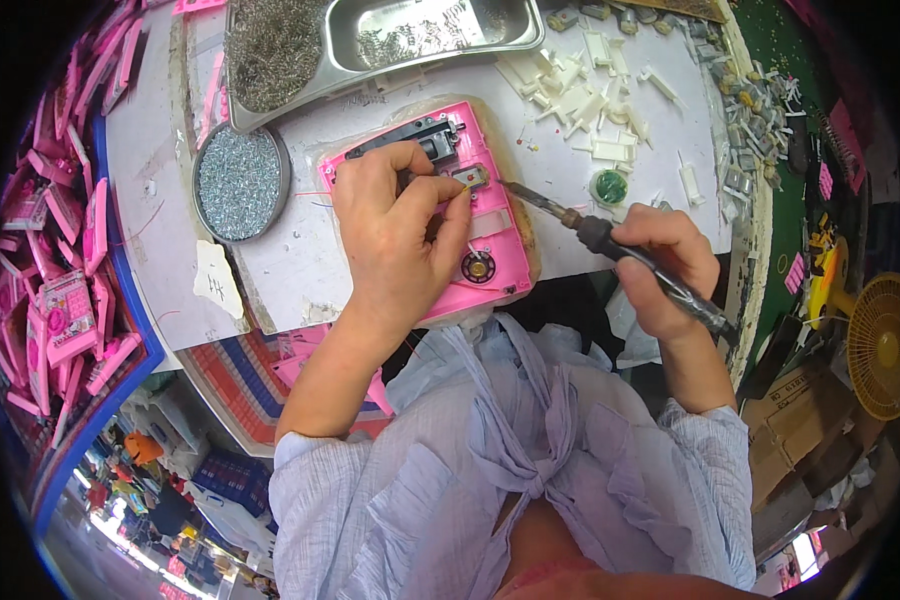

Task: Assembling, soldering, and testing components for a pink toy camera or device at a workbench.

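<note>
A pink plastic toy housing (515, 262) lies open on a padded rest in front of me. Inside it are a black mechanism (432, 138), a small metal motor (470, 178) and a round speaker (478, 266). My left hand (395, 225) is over the housing, thumb and forefinger pinched beside the motor on what looks like a thin wire, mostly hidden by the fingers. My right hand (670, 262) grips a soldering iron (620, 245) by its black handle. The iron's tip points left and is close to the motor at the housing's right edge.
Left of the housing stands a round dish (240, 185) of small metal pins. A steel tray (435, 50) of springs sits behind. White plastic parts (580, 95) and a green-topped round pot (608, 186) lie right. Motors (740, 90) line the right edge; pink housings (70, 310) fill the far left.
</note>
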Demonstrator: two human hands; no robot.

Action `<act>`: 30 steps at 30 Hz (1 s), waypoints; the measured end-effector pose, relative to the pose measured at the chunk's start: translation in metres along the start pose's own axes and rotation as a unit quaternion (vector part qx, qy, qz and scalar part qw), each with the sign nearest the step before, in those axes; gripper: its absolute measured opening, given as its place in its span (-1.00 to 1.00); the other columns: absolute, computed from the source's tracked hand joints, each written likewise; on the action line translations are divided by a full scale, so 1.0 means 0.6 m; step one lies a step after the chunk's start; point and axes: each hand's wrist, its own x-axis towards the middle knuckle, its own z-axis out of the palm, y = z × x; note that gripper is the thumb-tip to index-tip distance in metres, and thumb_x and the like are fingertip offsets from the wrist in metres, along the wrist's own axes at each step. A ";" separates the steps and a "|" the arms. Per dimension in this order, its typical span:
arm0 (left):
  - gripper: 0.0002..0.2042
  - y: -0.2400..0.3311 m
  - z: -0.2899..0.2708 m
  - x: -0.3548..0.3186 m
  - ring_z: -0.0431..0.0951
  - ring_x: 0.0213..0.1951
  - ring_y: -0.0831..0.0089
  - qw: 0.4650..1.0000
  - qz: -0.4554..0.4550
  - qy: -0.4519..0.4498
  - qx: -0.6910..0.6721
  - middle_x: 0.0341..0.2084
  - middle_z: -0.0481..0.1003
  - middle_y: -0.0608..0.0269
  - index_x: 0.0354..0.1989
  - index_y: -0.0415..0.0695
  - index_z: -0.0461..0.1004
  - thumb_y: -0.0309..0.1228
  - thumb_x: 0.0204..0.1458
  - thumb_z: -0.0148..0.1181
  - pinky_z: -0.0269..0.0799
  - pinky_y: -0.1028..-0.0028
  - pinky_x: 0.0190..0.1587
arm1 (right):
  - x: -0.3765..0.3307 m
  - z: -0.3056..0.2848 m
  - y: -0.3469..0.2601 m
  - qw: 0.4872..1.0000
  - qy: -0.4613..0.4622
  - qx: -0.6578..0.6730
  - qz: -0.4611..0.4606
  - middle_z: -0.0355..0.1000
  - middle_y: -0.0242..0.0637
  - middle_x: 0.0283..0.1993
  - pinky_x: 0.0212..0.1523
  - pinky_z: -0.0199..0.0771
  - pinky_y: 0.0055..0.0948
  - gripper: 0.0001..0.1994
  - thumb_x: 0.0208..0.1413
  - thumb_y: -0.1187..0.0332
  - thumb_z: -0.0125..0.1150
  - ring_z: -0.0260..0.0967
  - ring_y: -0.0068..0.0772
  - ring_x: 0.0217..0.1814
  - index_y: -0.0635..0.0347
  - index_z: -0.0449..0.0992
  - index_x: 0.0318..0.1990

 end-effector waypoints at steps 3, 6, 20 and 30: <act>-0.84 0.000 -0.001 -0.003 0.37 -0.25 0.22 1.000 -0.005 0.000 0.006 -0.29 0.44 0.22 -0.45 -0.12 0.57 -0.55 -0.24 0.41 0.23 0.26 -0.19 | 0.008 0.003 0.004 0.999 -0.034 -0.031 -0.021 0.47 -0.30 -0.42 -0.49 0.26 -0.55 -0.79 0.05 0.46 0.35 0.31 -0.57 -0.50 0.29 0.56 -0.16; -0.84 0.000 0.000 -0.001 0.37 -0.25 0.21 1.000 -0.003 -0.001 0.009 -0.29 0.44 0.22 -0.45 -0.12 0.56 -0.55 -0.25 0.41 0.23 0.26 -0.19 | 0.010 0.007 0.005 0.997 -0.030 -0.054 -0.045 0.45 -0.31 -0.46 -0.55 0.21 -0.55 -0.79 0.02 0.48 0.34 0.28 -0.56 -0.56 0.28 0.56 -0.17; -0.85 0.004 0.001 0.000 0.40 -0.22 0.21 1.000 0.001 0.000 0.025 -0.29 0.45 0.24 -0.48 -0.11 0.55 -0.52 -0.25 0.40 0.24 0.24 -0.18 | 0.023 0.012 0.003 0.987 -0.060 -0.107 -0.107 0.36 -0.32 -0.56 -0.58 0.21 -0.44 -0.74 -0.11 0.55 0.35 0.26 -0.41 -0.61 0.28 0.54 -0.20; -0.86 0.007 0.000 -0.001 0.41 -0.22 0.23 0.999 0.004 -0.003 0.047 -0.30 0.46 0.26 -0.48 -0.09 0.56 -0.49 -0.24 0.41 0.21 0.25 -0.17 | 0.025 -0.008 -0.005 0.976 -0.069 -0.125 -0.164 0.38 -0.28 -0.54 -0.62 0.19 -0.38 -0.67 -0.23 0.60 0.38 0.25 -0.33 -0.63 0.32 0.54 -0.19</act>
